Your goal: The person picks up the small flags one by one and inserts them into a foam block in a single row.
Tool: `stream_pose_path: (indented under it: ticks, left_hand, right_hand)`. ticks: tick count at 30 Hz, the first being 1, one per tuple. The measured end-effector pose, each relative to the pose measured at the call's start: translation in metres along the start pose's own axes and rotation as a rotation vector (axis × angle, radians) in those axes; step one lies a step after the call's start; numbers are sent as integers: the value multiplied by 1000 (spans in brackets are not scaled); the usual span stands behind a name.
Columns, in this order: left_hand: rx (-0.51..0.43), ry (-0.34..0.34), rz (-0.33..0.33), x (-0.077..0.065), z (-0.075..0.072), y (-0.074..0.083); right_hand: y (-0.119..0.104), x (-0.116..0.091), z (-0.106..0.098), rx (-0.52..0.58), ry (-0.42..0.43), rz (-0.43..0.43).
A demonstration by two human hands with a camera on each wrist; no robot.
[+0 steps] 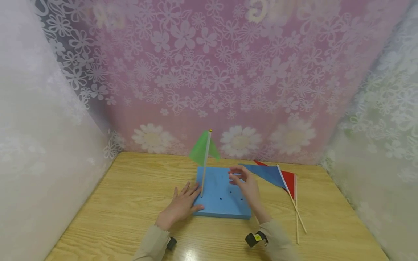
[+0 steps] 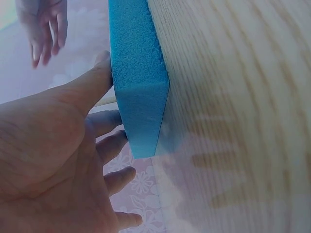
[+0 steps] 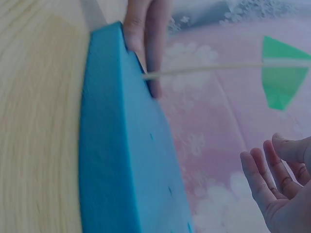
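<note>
A blue foam board [image 1: 225, 208] with several small holes lies on the table. One green flag [image 1: 198, 150] on a thin wooden stick stands in a hole near the board's left edge, leaning slightly. My left hand [image 1: 181, 206] rests flat on that edge, fingers spread, with the thumb and some fingertips on the foam; the left wrist view shows them at the board's side [image 2: 141, 111]. Above the right part of the board is my right hand [image 1: 246, 185], fingers loosely bent and holding nothing. In the right wrist view this hand [image 3: 286, 184] is apart from the flag stick [image 3: 194, 69].
Right of the board, a blue flag [image 1: 269, 174] lies over a red flag [image 1: 290, 180] on the wooden table [image 1: 130, 203], their sticks crossed and pointing toward the front. A flowered pink curtain [image 1: 209, 79] hangs behind the table, with pale curtains at both sides.
</note>
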State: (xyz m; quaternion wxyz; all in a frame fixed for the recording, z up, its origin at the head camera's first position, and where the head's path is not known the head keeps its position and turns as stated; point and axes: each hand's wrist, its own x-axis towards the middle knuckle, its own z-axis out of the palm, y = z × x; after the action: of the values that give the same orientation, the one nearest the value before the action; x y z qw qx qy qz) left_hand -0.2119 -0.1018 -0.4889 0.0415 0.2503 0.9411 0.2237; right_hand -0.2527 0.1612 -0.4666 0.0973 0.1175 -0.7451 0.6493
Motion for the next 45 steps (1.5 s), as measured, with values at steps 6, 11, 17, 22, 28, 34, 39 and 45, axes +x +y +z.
stream_pose_path:
  ticks: [6, 11, 17, 22, 28, 34, 39, 45]
  left_hand:
    - [2, 0, -4, -1, 0, 0]
    - [-7, 0, -5, -1, 1, 0]
    - [-21, 0, 9, 0, 2, -1]
    - [-35, 1, 13, -1, 1, 1]
    - [-14, 25, 22, 2, 9, -8]
    - [-17, 24, 26, 0, 6, -5]
    - [-15, 23, 28, -2, 1, -1]
    - [-16, 13, 11, -1, 1, 0]
  right_hand:
    - [4, 0, -50, 37, 93, 2]
    - [3, -6, -95, 27, 123, 36]
    - [3, -19, -140, 76, 115, 102]
    - [6, -28, -169, 63, 158, 177]
    - [16, -33, -193, -79, 134, 221]
    - [26, -39, -202, -252, 83, 338]
    - [32, -40, -208, -289, 56, 401]
    - [34, -38, -213, -392, 3, 430]
